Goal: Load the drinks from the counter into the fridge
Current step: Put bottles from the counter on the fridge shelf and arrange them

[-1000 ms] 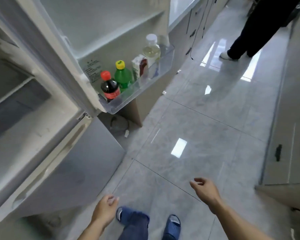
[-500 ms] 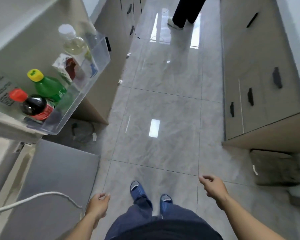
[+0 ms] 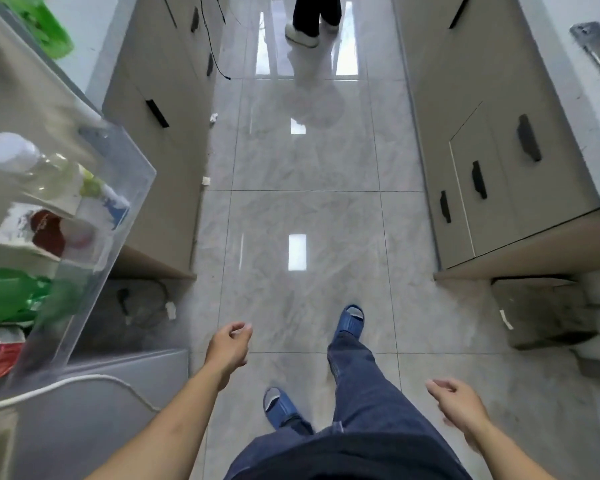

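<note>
Both the left hand (image 3: 228, 348) and the right hand (image 3: 459, 407) hang empty, fingers loosely curled; each is well apart from the clear plastic fridge-door shelf (image 3: 94, 251). That shelf holds a green plastic bottle (image 3: 11, 294) and a white-capped clear bottle (image 3: 32, 164).

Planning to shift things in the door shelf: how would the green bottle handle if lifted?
The green bottle looks like thin plastic, so probably light and slightly squeezable. Its rounded, glossy body may be slippery. Its neighbours in the clear door shelf stand close, so it could knock them.

Green bottle (image 3: 11, 294), blue slippers (image 3: 350, 320)
</note>
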